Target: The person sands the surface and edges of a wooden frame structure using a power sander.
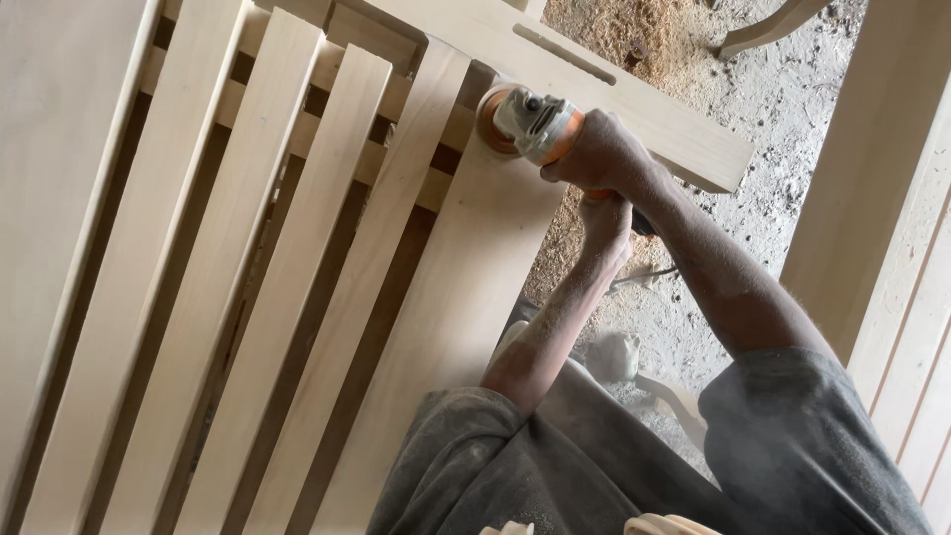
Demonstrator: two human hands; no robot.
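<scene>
Fingers (594,149) of both hands are wrapped tight round an orange-and-grey angle grinder (540,124) at the top end of a wide pale board (446,297).

The right hand (606,151) closes over the grinder's head, and the left hand (604,223) sits just below it, gripping what looks like the rear handle, though most of that is hidden. The sanding disc (492,119) lies flat against the wide board where it meets the slotted cross rail (634,104) above. Left of the board run narrower slats (297,248) of the same frame; to its right, sawdust (594,30) lies on the concrete floor (773,99). The step in hand seems to be smoothing the joint. Going on would likely call for keeping the disc flat and sliding it steadily, so no hollow is cut.
</scene>
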